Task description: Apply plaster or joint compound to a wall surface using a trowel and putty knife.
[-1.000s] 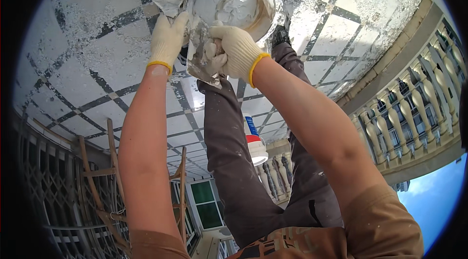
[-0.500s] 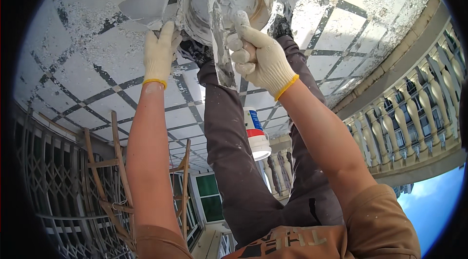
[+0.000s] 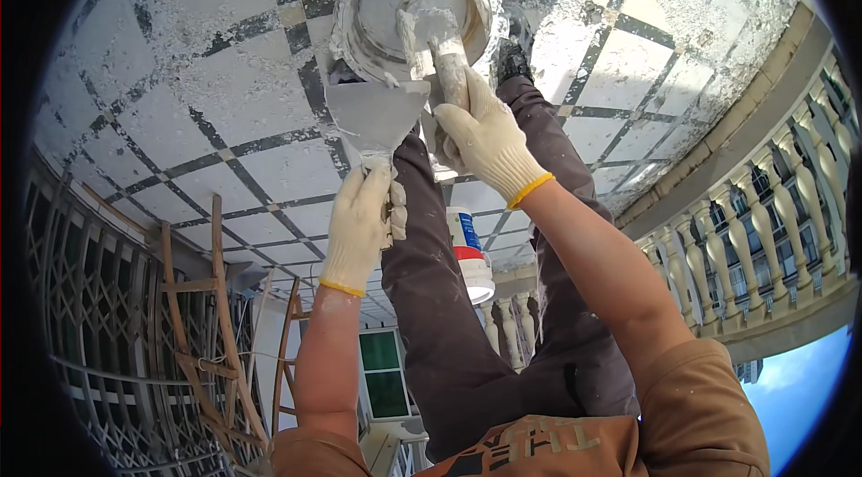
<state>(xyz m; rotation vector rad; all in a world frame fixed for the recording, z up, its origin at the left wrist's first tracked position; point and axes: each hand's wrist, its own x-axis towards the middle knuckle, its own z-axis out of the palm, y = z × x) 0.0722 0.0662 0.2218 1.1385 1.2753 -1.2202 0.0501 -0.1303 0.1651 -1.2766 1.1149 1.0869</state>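
You've got your left hand (image 3: 361,218) clamped on the wide putty knife (image 3: 375,113) at the metal basin's (image 3: 415,15) near rim, right hand (image 3: 482,138) gripping the narrow scraper (image 3: 446,60) inside it, so scoop flat and wipe cleanly across.

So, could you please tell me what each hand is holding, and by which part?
The left hand holds a wide putty knife by its handle; the right hand grips a narrower scraper by its handle, its blade inside the metal bowl.

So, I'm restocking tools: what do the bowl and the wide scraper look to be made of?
The bowl looks like shiny metal, probably steel: it reflects light under smeared white paste. The scraper blade looks like thin, flat, dull grey metal; its handle is hidden in the left hand.
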